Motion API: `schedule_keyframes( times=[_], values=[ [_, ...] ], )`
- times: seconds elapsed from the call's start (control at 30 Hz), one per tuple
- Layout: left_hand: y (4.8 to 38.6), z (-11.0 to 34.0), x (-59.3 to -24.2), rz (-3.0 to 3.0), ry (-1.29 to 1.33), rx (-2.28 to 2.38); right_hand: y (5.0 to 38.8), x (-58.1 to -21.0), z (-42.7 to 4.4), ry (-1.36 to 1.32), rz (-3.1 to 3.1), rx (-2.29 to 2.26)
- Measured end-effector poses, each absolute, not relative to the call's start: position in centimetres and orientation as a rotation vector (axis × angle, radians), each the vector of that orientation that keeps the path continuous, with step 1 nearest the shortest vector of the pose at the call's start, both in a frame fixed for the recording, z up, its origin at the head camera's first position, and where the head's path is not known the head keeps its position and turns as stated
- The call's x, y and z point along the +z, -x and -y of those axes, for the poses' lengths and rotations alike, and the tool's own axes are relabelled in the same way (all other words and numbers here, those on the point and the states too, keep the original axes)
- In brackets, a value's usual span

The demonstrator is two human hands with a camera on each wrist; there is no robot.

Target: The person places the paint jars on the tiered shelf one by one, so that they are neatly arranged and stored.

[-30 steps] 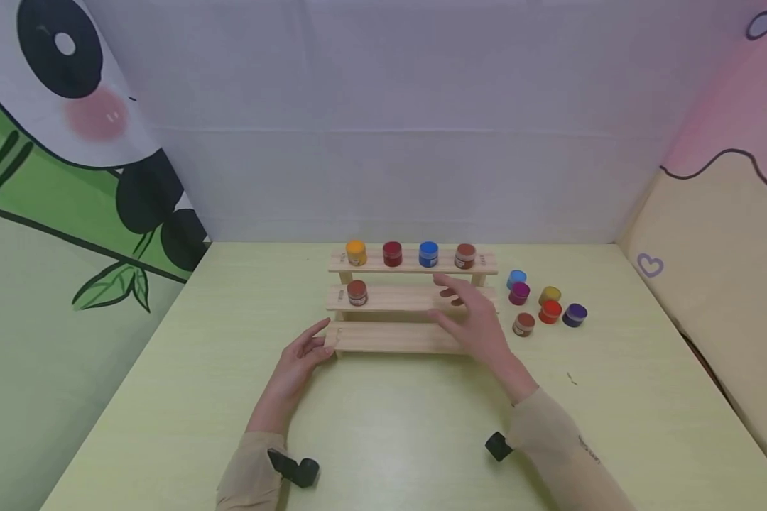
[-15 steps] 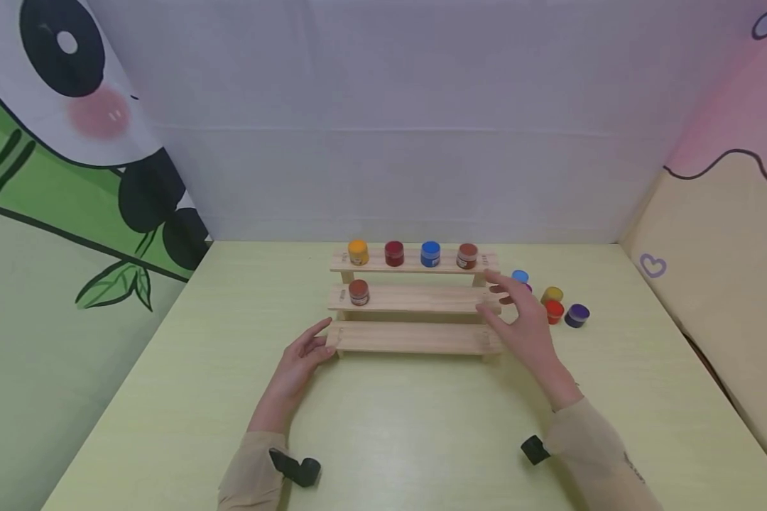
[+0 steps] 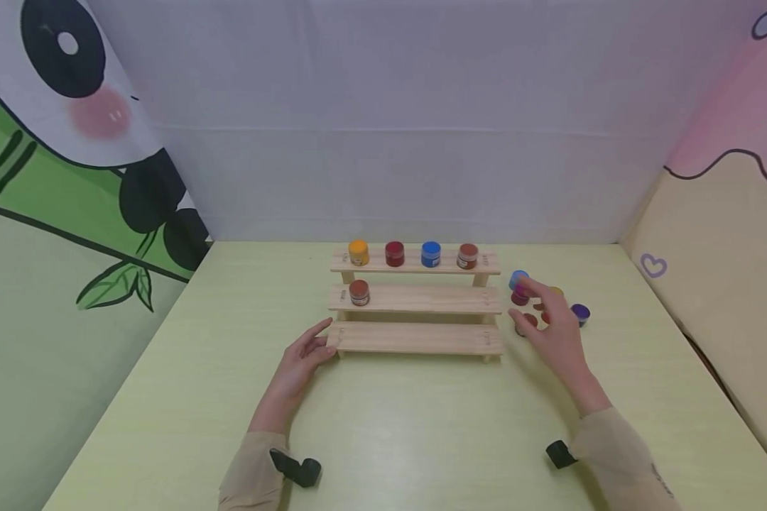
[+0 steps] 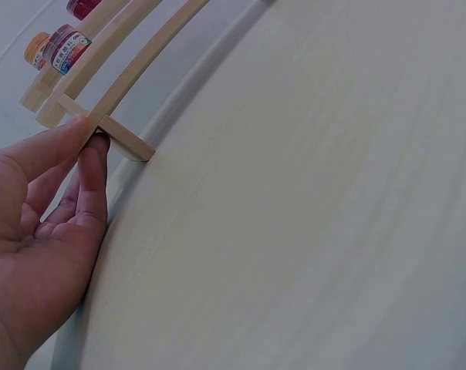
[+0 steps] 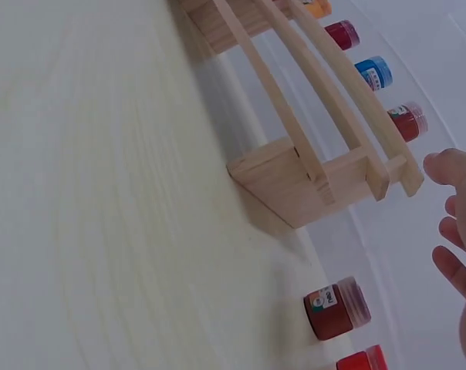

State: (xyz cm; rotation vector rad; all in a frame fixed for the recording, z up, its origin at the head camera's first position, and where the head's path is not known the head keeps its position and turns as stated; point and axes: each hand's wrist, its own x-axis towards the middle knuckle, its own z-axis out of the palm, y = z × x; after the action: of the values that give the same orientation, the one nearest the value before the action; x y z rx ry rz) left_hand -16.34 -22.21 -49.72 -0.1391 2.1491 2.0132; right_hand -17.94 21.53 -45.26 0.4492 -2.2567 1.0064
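A three-tier wooden rack [image 3: 415,339] stands on the table. My left hand [image 3: 303,360] pinches the left end of its lowest shelf, thumb above and fingers below, as the left wrist view shows. Orange, dark red, blue and brown paint jars line the top shelf; one brown paint jar [image 3: 359,292] sits at the left of the middle shelf. To the right of the rack, my right hand [image 3: 557,333] hovers over loose paint jars with fingers spread and holds nothing. It partly hides a purple jar [image 3: 520,297], a brown jar [image 5: 335,308] and a red jar [image 5: 363,360].
A light blue jar [image 3: 518,278] and a dark blue jar [image 3: 580,314] stand around the right hand, with a yellow jar [image 3: 557,291] partly covered. A pale curtain [image 3: 383,177] hangs behind the table [image 3: 390,426]. Printed cloths flank both sides.
My right hand has moved right, from in front of the rack's middle shelf to over the loose jars. The left hand keeps its grip on the rack.
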Motion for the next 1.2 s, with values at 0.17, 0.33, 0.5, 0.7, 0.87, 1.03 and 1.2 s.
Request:
schedule_keyframes(
  times=[0.17,0.33,0.5,0.7,0.87,1.03,1.2],
  values=[
    [16.4,22.3,-49.8,-2.141,0.141,2.025,18.1,-46.2,-22.6,-0.453,2.296,0.99],
    [16.2,22.3,-49.7,-2.156,0.133,2.008,18.0,-46.9,-23.3,-0.419,2.394,0.966],
    [16.2,22.3,-49.6,-2.149,0.138,2.01,18.0,-47.3,-24.0,-0.393,2.512,0.956],
    [16.2,22.3,-49.5,-2.131,0.135,2.031,18.1,-47.9,-24.5,-0.368,2.628,0.916],
    [16.1,22.3,-49.5,-2.142,0.121,2.024,18.2,-48.1,-24.8,-0.35,2.708,0.921],
    [16.1,22.2,-49.5,-2.155,0.124,2.011,18.1,-48.1,-25.1,-0.321,2.78,0.918],
    [16.1,22.2,-49.4,-2.166,0.122,1.997,18.0,-47.8,-25.2,-0.258,2.864,0.924]
  ],
)
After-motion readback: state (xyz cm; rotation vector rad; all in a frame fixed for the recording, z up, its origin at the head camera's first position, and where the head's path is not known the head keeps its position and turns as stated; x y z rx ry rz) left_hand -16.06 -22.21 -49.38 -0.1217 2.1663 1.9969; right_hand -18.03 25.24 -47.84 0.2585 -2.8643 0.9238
